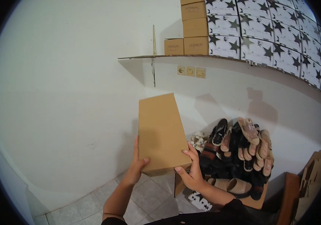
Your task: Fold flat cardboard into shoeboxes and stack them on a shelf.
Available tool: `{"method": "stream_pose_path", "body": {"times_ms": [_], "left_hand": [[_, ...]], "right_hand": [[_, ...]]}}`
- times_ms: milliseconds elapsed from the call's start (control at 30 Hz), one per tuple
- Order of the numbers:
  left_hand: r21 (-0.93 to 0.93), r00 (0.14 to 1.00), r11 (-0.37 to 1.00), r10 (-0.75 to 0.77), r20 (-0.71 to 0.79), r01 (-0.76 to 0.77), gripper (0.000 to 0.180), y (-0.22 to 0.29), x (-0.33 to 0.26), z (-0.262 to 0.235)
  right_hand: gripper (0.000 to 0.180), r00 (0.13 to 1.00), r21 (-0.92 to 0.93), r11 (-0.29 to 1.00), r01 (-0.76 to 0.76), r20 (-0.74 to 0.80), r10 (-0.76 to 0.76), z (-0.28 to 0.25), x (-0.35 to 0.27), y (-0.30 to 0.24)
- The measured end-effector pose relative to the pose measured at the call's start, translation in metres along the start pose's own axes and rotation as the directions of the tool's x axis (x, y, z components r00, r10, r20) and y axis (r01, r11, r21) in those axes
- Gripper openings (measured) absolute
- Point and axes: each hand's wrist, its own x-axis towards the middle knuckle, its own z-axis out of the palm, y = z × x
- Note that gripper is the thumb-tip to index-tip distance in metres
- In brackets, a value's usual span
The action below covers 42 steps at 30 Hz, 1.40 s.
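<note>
A plain brown cardboard shoebox (160, 131) is held up in front of me, its lid side facing me and its far end tilted upward. My left hand (134, 167) grips the near left corner, thumb on top and fingers along the side. On the near right corner my right hand (191, 169) is closed, with its thumb at the near edge and fingers along the right side. The box's underside is hidden. Beyond my right hand lies a heap of sandals (239, 150) in black, beige and brown.
Along the wall, a shelf (138, 57) carries stacked brown boxes (196, 45) and white star-patterned boxes (256, 26). Wall sockets (191, 71) sit beneath it. The sandals rest on a low tan surface (256, 202). Flattened cardboard (312, 180) leans at the right. Grey tiles (145, 195) cover the floor.
</note>
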Motion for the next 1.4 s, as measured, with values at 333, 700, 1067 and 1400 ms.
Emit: {"method": "stream_pose_path", "body": {"times_ms": [333, 700, 1067, 1400], "left_hand": [[-0.175, 0.96, 0.947, 0.253, -0.119, -0.271, 0.078, 0.046, 0.187, -0.058], [-0.135, 0.914, 0.904, 0.396, -0.085, -0.405, 0.069, 0.093, 0.402, -0.093], [-0.091, 0.796, 0.807, 0.591, 0.132, -0.584, 0.067, 0.054, 0.559, -0.107], [0.532, 0.792, 0.588, 0.492, 0.362, -0.609, 0.056, 0.014, 0.638, -0.094]], "right_hand": [[0.059, 0.877, -0.183, 0.858, 0.479, 0.062, -0.477, -0.001, 0.204, 0.055], [0.071, 0.736, -0.431, 0.635, 0.641, 0.111, -0.667, -0.013, 0.389, 0.104], [0.038, 0.732, -0.827, 0.384, 0.41, 0.047, -0.68, -0.018, 0.485, 0.152], [0.032, 0.851, -0.975, -0.172, -0.141, -0.031, -0.524, -0.024, 0.498, 0.189]]}}
